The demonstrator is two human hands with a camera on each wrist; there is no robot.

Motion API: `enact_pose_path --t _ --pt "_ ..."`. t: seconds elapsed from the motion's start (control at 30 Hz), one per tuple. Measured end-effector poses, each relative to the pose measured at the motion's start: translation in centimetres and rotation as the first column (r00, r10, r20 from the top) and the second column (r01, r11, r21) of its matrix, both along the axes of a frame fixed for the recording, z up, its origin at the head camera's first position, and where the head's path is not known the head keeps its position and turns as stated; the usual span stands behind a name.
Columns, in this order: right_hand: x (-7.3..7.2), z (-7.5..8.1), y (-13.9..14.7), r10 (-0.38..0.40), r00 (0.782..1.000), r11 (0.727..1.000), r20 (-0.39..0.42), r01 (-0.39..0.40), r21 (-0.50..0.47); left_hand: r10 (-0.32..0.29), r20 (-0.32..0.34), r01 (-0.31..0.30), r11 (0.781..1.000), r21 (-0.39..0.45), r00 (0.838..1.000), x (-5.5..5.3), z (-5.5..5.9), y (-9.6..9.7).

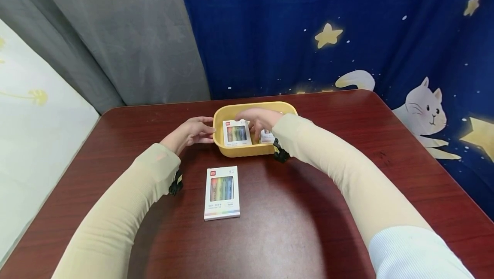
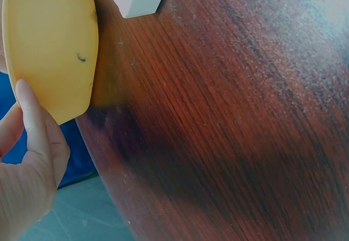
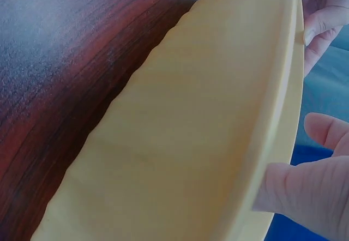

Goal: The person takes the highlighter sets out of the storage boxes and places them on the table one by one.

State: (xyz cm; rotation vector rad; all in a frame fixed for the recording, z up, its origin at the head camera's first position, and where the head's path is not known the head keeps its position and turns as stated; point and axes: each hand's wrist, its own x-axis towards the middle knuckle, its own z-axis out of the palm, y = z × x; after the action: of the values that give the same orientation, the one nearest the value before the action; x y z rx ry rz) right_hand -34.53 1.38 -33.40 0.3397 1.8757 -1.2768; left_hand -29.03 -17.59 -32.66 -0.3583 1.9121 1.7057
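Note:
A yellow plastic basket (image 1: 247, 152) stands toward the back of the table. Inside it lie a white box of coloured pens (image 1: 236, 134) on the left and another white box (image 1: 266, 136) on the right, partly hidden by my right hand. My left hand (image 1: 193, 132) touches the basket's left end with its fingers fairly straight. Over the basket reaches my right hand (image 1: 262, 118), fingers spread above and beside the left box; its thumb (image 3: 281, 189) dips behind the rim. A third pen box (image 1: 221, 193) lies flat in front of the basket.
The dark red wooden table (image 1: 278, 227) has rounded far corners. Behind it hang a grey curtain (image 1: 127, 38) and a blue curtain (image 1: 270, 25) with stars and a cat. A white panel (image 1: 31, 141) borders the left side.

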Motion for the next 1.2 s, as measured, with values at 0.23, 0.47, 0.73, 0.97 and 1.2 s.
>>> enact_pose_path --t 0.23,0.47,0.73,0.97,1.2 --pt "2.0 2.0 0.2 -0.009 1.000 0.998 0.016 0.010 -0.054 0.003 -0.001 -0.003 1.000 -0.005 1.000 0.0 0.0 0.1" --pt "-0.3 0.2 0.8 -0.003 1.000 0.996 0.018 0.004 -0.089 0.008 -0.003 -0.008 1.000 -0.005 1.000 0.0 -0.1 0.0" --pt "1.4 1.7 1.1 -0.032 0.999 0.991 0.039 0.037 -0.132 0.001 -0.003 -0.001 1.000 -0.002 1.000 0.2 0.1 0.1" --pt "-0.6 -0.4 1.0 -0.004 0.996 0.986 0.088 0.018 -0.166 0.001 -0.002 -0.001 1.000 -0.012 1.000 0.2 0.1 0.1" --pt "-8.7 -9.4 0.7 0.010 0.993 0.977 0.115 0.015 -0.213 0.001 0.001 -0.001 1.000 -0.017 1.000 0.1 0.1 0.1"
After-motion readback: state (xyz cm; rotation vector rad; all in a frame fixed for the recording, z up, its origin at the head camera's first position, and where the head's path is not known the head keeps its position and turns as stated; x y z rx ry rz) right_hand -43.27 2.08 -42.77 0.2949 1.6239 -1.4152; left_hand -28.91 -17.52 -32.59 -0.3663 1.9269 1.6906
